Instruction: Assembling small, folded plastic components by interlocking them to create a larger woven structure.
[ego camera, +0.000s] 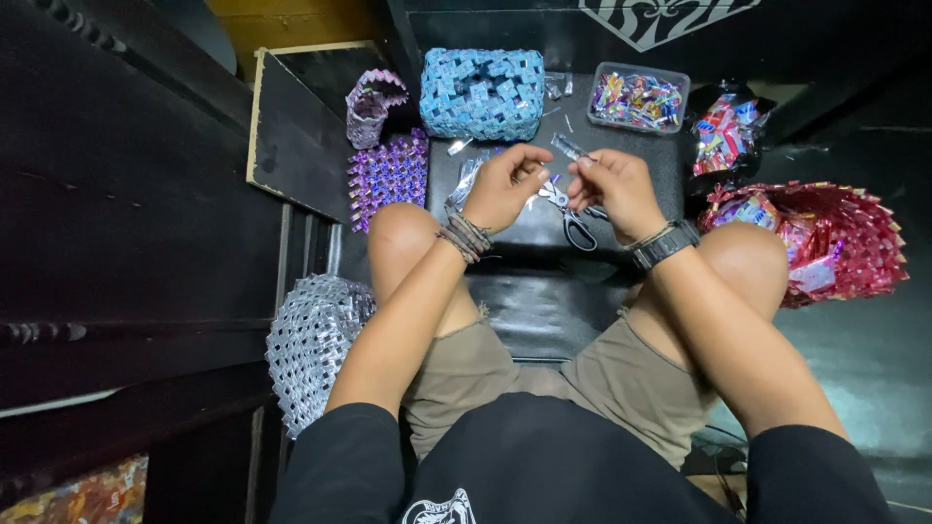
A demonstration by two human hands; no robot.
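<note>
Beyond the hands [563, 184], 1 clear rectangular tub [638, 97] of multicoloured wrappers.

Your small silvery folded wrapper strip [567, 147] sits pinched between both hands' fingertips, tilted with its upper end toward 10 o'clock, raised just above the scissors, at 12 o'clock from your knees.

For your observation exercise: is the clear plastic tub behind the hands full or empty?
Partly full: the clear tub holds a layer of colourful wrappers, and no lid shows.
</note>
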